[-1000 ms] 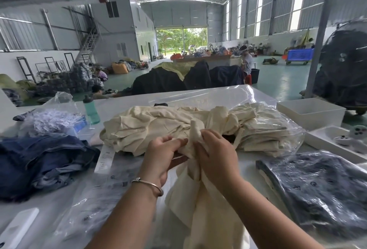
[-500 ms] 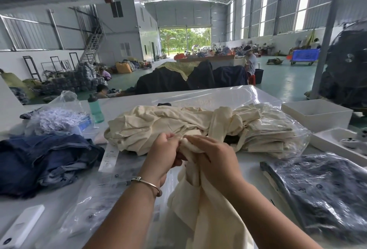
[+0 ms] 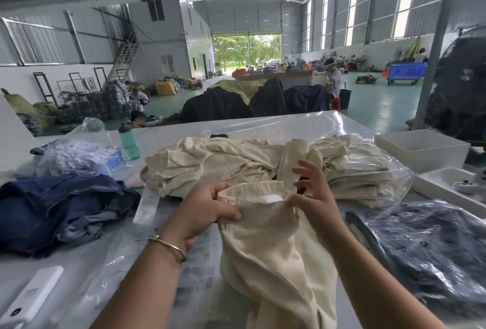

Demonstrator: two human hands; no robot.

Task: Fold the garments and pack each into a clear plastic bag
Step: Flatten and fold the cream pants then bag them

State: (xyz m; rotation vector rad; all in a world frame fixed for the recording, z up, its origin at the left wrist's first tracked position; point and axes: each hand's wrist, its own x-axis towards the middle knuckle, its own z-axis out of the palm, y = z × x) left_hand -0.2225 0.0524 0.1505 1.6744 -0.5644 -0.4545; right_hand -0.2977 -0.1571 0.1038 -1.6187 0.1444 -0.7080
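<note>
Holding: cream garment between both hands, waistband spread, likely to find edges for folding.
Left hand: gripping waistband.
Right hand: thumb pinching opposite rim, fingers splayed.
Beyond hands: cream pile, unfolded.

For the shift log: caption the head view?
Both hands, left and right, spread a cream garment's waistband.

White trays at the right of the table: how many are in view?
2. A deeper white tray stands at the far right edge; a shallower white tray lies nearer, holding small items, partly cut off by the frame. Others may lie out of view.
</note>
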